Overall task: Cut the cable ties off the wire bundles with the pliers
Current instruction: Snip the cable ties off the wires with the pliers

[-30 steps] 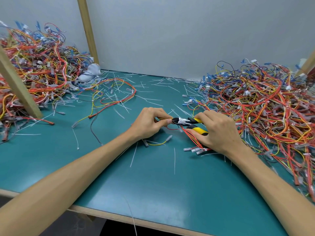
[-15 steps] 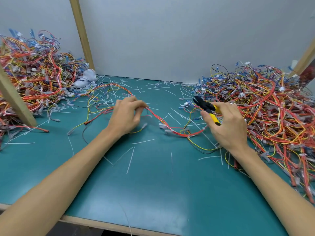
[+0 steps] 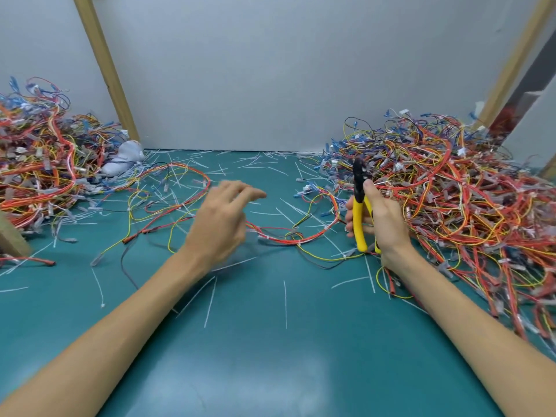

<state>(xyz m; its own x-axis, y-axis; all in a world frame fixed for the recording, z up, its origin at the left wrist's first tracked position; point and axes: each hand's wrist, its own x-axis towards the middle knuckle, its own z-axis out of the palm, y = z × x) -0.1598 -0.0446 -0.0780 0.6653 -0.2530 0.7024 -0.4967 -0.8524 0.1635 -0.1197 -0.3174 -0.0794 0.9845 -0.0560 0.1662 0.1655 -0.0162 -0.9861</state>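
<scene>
Gripping the pliers (image 3: 359, 212) in the right hand (image 3: 382, 218), fingers and thumb curling round the two yellow handles. Holding the tool upright just above the table (image 3: 270, 341), black head pointing up and handle ends pointing down, at the left edge of the right-hand wire heap (image 3: 451, 200). Bearing small pale marks on the black head, too small for reading. Not revealing how far the jaws are standing apart.

Hovering the left hand (image 3: 222, 218) over the table at centre, fingers loosely extended and spreading, holding nothing; blurring in the frame.

Lying flat on the table between the two hands: a wire bundle (image 3: 301, 236) of thin red, orange and yellow leads, curving in a loose loop. Carrying white cable ties (image 3: 326, 227) at intervals along its run. Trailing a single yellow lead toward the pliers' handle ends.

Piling up at the left edge: a second heap (image 3: 39, 170) of red, orange, yellow and blue wires with pale connectors and tags, lettering too small for reading. Resting beside it, against the grey back panel, a crumpled white cloth item (image 3: 123, 159).

Scattering across the green table surface: many thin white tie strips (image 3: 285, 302), lying singly and well apart near the front, thicker toward the back. Leaning at both rear corners: wooden posts (image 3: 105, 64).
</scene>
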